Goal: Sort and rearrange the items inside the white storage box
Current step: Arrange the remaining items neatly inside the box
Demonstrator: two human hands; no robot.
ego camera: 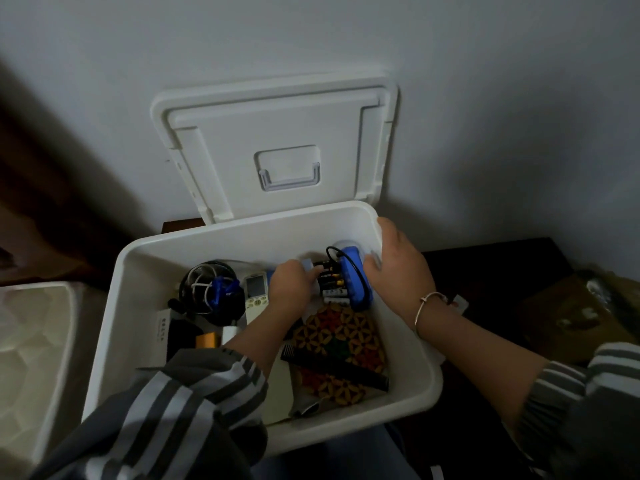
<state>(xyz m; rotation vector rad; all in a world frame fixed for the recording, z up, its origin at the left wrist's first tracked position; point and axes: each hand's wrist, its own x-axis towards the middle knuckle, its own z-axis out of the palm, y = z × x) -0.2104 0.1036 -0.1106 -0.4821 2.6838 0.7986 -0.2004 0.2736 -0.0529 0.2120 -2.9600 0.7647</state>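
Striped sleeve (166, 410) foremost; left hand (291, 284) inside white storage box (116, 320), on the dark surface by the wall, pinching a pale-blue item (308, 264) beside the battery pack (330, 285). Right hand (398, 268) at the far-right corner against the blue device (355, 282), grasp indeterminate. Step, judged: mid-sort; next lift must clear the close rear and right walls, little open floor.

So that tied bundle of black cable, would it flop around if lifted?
Probably only a little: a white tie and a blue tie bind the cable bundle into a coil, so it should lift as one loop. Loose ends may dangle. It lies flat in the white storage box, so rolling seems unlikely.
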